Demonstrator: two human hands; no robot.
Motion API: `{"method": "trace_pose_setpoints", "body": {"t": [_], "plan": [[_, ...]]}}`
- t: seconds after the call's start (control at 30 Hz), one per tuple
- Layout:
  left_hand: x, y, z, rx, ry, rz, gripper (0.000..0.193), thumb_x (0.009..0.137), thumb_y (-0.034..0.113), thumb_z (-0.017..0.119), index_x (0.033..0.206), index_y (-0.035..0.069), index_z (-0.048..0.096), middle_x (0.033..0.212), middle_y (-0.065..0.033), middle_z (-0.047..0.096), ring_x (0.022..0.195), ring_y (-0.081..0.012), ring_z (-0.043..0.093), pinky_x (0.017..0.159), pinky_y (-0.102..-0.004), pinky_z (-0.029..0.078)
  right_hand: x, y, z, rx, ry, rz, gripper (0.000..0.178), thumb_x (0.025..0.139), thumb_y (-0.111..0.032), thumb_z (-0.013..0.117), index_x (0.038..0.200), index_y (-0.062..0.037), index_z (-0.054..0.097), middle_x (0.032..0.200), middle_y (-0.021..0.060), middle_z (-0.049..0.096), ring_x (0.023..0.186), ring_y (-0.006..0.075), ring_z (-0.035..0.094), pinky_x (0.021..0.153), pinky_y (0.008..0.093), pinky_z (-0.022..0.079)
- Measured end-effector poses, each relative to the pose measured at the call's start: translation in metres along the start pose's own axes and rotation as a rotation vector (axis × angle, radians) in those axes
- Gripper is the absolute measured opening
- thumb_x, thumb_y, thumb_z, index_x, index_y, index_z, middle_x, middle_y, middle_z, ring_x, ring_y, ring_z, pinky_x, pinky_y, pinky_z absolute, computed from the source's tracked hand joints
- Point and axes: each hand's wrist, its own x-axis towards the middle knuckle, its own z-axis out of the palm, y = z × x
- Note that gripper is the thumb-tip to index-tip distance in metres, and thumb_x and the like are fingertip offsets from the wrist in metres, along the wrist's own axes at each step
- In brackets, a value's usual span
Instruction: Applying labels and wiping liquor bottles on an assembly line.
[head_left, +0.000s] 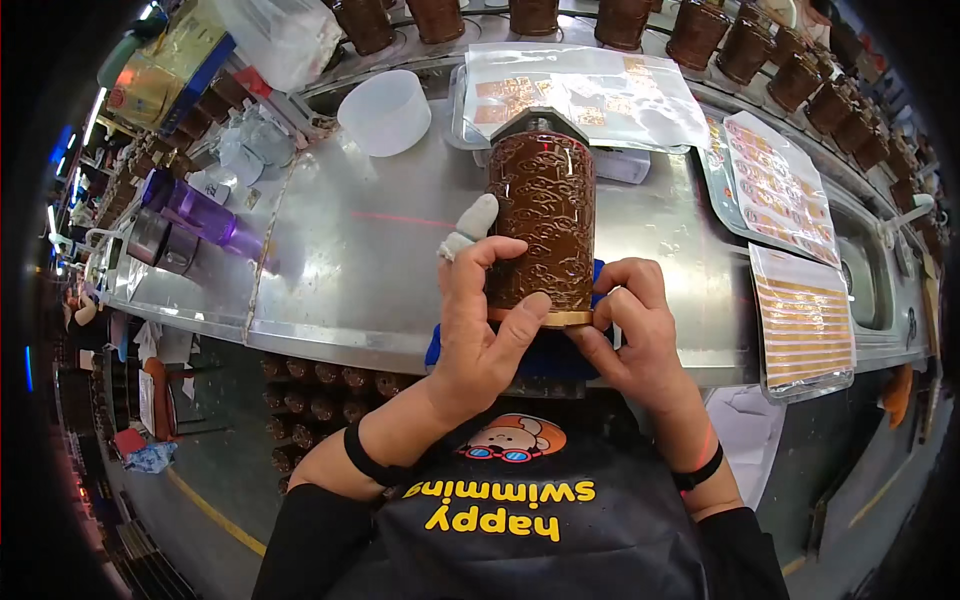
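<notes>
A glossy dark brown bottle [542, 205] with a raised pattern lies in front of me, its narrower end pointing away. Around its near end runs a gold band [568, 318]. My left hand [472, 325] grips the bottle from the left, thumb near the band and fingers along the side. White coverings [473, 222] wrap some of its fingertips. At the right end of the band, my right hand [637, 330] has its thumb and curled fingers pinched together against the edge. Under the bottle a blue cloth [433, 347] partly shows.
Beyond the bottle stands a white plastic tub [385, 112], beside a tray with a patterned decal sheet [585, 95]. At right lie another decal sheet [785, 185], a gold-striped sheet [803, 318] and a sink [868, 270]. A purple tumbler [200, 210] is at left. Several brown bottles [535, 15] line the back.
</notes>
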Motion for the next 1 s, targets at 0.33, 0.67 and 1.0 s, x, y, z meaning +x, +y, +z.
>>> {"method": "trace_pose_setpoints", "body": {"t": [0.33, 0.67, 1.0], "plan": [[0.001, 0.008, 0.001, 0.106, 0.006, -0.080, 0.045, 0.087, 0.019, 0.067, 0.124, 0.005, 0.046, 0.136, -0.0201, 0.040, 0.116, -0.0317, 0.039, 0.102, -0.0400, 0.030, 0.000, 0.001, 0.000, 0.001, 0.001, -0.002, 0.031, 0.065, -0.005, 0.078, 0.074, -0.0059, 0.049, 0.095, 0.0135, 0.051, 0.088, 0.0317, 0.047, 0.077, 0.0401, 0.041], [0.002, 0.004, -0.005, -0.435, 0.020, -0.060, 0.047, 0.092, 0.017, 0.062, 0.130, 0.003, 0.037, 0.133, -0.0136, 0.040, 0.123, -0.0214, 0.038, 0.105, -0.0355, 0.031, -0.001, 0.002, 0.003, 0.006, 0.013, -0.013, 0.032, 0.065, -0.004, 0.078, 0.074, -0.0060, 0.048, 0.095, 0.0127, 0.051, 0.088, 0.0311, 0.047, 0.077, 0.0404, 0.041], [-0.008, -0.014, -0.011, -0.310, 0.030, -0.034, 0.050, 0.093, 0.014, 0.062, 0.132, 0.000, 0.033, 0.125, -0.0103, 0.041, 0.115, -0.0163, 0.042, 0.103, -0.0321, 0.033, -0.001, 0.003, 0.004, -0.002, 0.011, -0.012, 0.034, 0.063, -0.002, 0.078, 0.072, -0.0067, 0.046, 0.092, 0.0128, 0.050, 0.087, 0.0308, 0.047, 0.076, 0.0405, 0.039]]}}
